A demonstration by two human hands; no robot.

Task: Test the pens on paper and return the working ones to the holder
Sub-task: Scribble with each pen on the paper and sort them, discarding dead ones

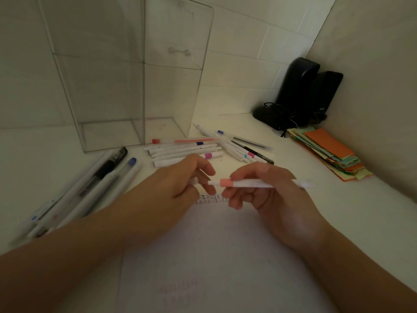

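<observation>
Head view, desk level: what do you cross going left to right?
Pens lying at the left → clear acrylic box → left hand → right hand holding a white pen with a salmon band → black speakers → stack of coloured paper.

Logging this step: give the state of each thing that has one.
Pen: level above the paper, held by right hand.
Cap: off, pinched in left hand.
Clear holder: upright, looks empty.
Paper: flat, marked with test scribbles.
</observation>
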